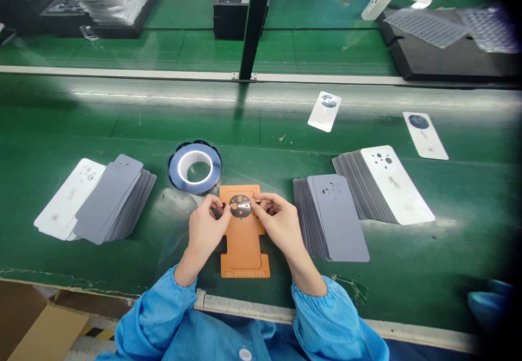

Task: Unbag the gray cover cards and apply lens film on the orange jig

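An orange jig (243,241) lies on the green bench (122,122) right in front of me. A small round grey disc with holes (240,206) sits over the jig's top end. My left hand (206,228) pinches the disc's left edge with thumb and fingertips. My right hand (279,222) pinches its right edge the same way. Behind the jig lies a roll of blue tape (196,168).
Fanned stacks of grey and white phone-back plates lie at the left (98,200) and at the right (332,217), (385,184). Two single white plates (325,111), (424,135) rest farther back. Black trays (448,51) stand beyond a dark post (255,24). A cardboard box (36,323) is below left.
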The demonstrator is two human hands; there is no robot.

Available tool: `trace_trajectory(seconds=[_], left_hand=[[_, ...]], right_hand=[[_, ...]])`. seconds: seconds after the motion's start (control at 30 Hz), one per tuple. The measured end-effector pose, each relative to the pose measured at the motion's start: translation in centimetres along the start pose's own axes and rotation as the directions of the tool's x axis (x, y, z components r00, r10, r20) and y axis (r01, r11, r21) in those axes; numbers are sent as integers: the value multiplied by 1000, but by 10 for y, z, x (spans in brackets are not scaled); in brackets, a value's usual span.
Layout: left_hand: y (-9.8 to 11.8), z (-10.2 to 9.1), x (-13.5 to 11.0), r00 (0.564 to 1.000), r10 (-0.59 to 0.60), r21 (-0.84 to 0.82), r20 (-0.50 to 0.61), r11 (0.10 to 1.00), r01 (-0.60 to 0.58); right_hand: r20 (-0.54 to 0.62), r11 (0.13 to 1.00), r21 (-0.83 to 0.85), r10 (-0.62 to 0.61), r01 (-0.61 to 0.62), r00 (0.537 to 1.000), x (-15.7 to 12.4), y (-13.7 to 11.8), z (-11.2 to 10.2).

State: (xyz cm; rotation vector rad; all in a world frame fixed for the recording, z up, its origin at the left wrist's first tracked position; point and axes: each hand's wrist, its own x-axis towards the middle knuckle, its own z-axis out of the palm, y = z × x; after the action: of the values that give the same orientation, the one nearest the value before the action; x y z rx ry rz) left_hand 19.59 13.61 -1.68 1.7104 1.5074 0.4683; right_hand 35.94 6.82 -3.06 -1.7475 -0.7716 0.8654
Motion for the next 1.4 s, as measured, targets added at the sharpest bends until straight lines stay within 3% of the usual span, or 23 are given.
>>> trace_trajectory(seconds=[0.33, 0.47, 0.6, 0.67, 0.73, 0.83, 0.9, 0.97, 1.07, 1.27, 1.4], left_hand=[[1, -1, -1, 1000, 9, -9, -11, 1000, -9], [0, -1, -1, 1000, 11, -20, -3, 1000, -11], [0, -2, -2, 1000, 16, -23, 12, 1000, -16], [1, -3, -3, 1000, 16, -15, 20, 1000, -16], [1, -3, -4, 1000, 21, 4, 15, 1000, -21], [-1, -2, -5, 999, 35, 36, -1, 999, -35], [-1, -1, -5, 999, 37, 37, -3, 999, -37], [-1, -1, -5, 999, 37, 25, 1, 999, -37], [-1, -4, -5, 999, 37, 4, 14, 999, -37], [-3, -20, -21, 995, 87, -25, 47, 996, -86], [-8, -34, -43, 990, 133, -24, 38, 991, -132]], right_hand=[[-13, 996, -70, -49, 48, 999, 2, 1, 3], [53, 975, -184, -120, 128, 991, -12, -9, -4], [107, 860, -384, -322, 337, 941, -26, -42, -50], [102, 734, -532, -440, 423, 892, -17, -56, -86], [144, 587, -679, -481, 440, 865, 6, -59, -124], [292, 427, -794, -358, 434, 887, 48, -45, -169], [345, 385, -821, -256, 422, 903, 70, -31, -184], [383, 382, -816, -206, 434, 901, 81, -20, -190], [378, 408, -798, -233, 443, 896, 79, -19, -188], [108, 578, -773, -290, 264, 951, 46, -59, -190], [7, 597, -781, -288, 185, 958, 39, -76, -187]])
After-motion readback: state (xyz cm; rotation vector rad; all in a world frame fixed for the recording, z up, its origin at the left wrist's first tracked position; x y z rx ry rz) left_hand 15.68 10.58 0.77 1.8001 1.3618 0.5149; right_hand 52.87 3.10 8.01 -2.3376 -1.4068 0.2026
